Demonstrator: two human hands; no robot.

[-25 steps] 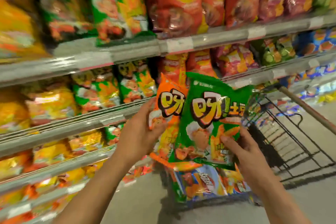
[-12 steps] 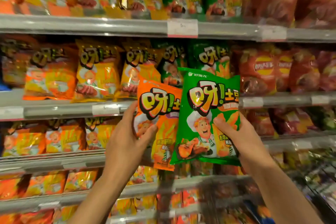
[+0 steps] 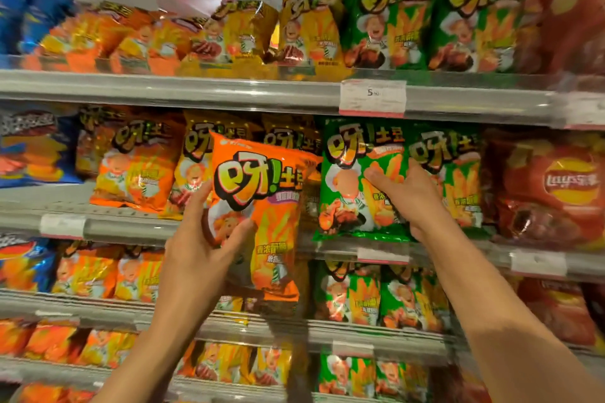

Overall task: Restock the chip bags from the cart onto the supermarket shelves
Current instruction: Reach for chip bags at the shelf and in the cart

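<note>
Gripping orange bag [image 3: 262, 222], "5" tag [image 3: 372, 97]

Two bags up at the chip shelves

Left hand [image 3: 199, 252] grips an orange bag [image 3: 262, 206] mid-frame; right hand [image 3: 409, 196] presses a green bag [image 3: 353, 180] onto the middle shelf [image 3: 131, 229], right of centre.

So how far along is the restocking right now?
The shelves already look well stocked. The right hand is pressing a green bag into the green row on the second shelf. The left hand holds an orange bag not yet shelved. The cart is out of view.
</note>
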